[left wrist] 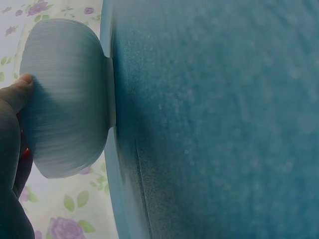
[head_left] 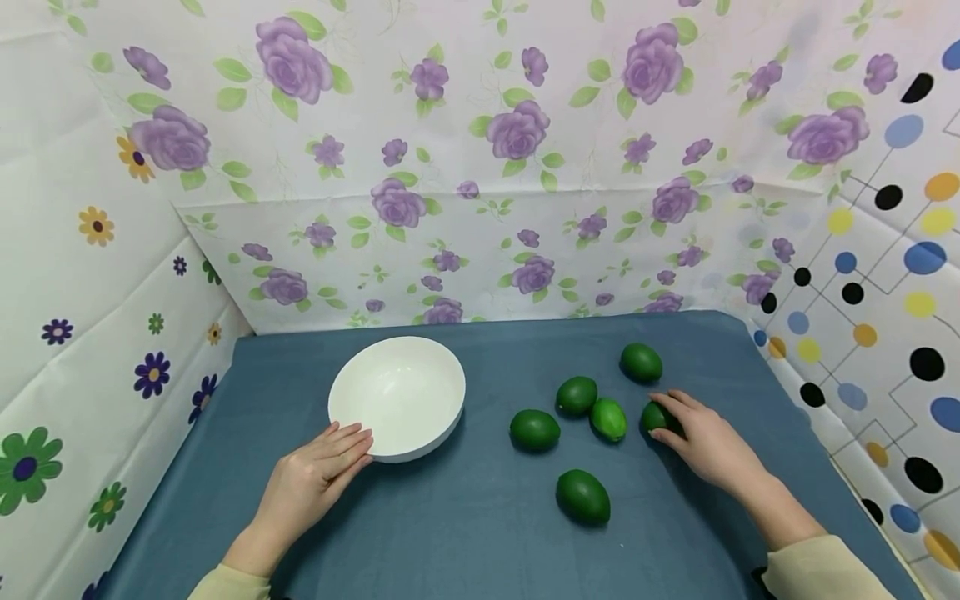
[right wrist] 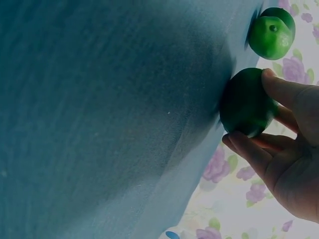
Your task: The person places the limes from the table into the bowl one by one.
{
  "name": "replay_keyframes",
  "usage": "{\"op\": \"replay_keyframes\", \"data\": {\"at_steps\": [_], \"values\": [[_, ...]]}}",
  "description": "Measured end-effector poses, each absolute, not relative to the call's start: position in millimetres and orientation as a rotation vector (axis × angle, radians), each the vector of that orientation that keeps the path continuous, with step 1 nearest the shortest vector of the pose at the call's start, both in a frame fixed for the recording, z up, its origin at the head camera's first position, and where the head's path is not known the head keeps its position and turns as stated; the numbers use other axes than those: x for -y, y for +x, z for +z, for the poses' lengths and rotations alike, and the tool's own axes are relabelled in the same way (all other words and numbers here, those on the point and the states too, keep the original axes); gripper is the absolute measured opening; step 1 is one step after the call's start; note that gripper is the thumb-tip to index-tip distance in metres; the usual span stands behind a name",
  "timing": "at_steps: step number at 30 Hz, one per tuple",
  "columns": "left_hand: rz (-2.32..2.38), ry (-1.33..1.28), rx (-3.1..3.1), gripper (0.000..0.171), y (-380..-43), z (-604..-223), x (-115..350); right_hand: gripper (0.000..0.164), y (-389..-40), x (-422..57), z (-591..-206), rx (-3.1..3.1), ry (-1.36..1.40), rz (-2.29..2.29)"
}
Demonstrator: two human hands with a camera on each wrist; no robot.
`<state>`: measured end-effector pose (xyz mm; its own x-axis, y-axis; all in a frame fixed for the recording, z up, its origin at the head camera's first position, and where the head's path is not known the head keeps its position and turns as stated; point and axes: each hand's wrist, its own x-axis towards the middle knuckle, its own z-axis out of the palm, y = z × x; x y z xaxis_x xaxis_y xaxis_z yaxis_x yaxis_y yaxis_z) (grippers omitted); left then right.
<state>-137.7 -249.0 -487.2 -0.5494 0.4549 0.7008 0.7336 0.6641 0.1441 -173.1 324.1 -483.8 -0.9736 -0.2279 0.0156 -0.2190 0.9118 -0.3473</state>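
My left hand (head_left: pixel 315 475) is at the near left rim of a white bowl (head_left: pixel 408 392). Its fingers lie over the rim, and in the left wrist view the thumb (left wrist: pixel 22 87) is against the bowl's outer wall (left wrist: pixel 70 99). The bowl stands upright with nothing in it. On the right, my right hand (head_left: pixel 708 437) holds a dark green lime (head_left: pixel 657 418) between thumb and fingers. The right wrist view shows this lime (right wrist: pixel 246 102) low against the cloth, fingertips at both ends. Just left of it lies a smaller, brighter green lime (head_left: pixel 608 419).
More dark green limes lie around: one (head_left: pixel 641 362) behind the right hand, two (head_left: pixel 577 396) left of the bright one, another (head_left: pixel 583 497) nearer the front. A blue cloth (head_left: pixel 465 533) covers the table. Flowered sheeting (head_left: pixel 480 233) hangs behind, with dotted sheeting (head_left: pixel 900 333) at right.
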Motion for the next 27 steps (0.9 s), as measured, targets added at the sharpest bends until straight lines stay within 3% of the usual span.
{"op": "replay_keyframes", "data": {"at_steps": [27], "values": [[-0.562, -0.902, 2.245, 0.043, -138, -486, 249, 0.068, -172, -310, -461, -3.092, -0.45, -0.638]]}}
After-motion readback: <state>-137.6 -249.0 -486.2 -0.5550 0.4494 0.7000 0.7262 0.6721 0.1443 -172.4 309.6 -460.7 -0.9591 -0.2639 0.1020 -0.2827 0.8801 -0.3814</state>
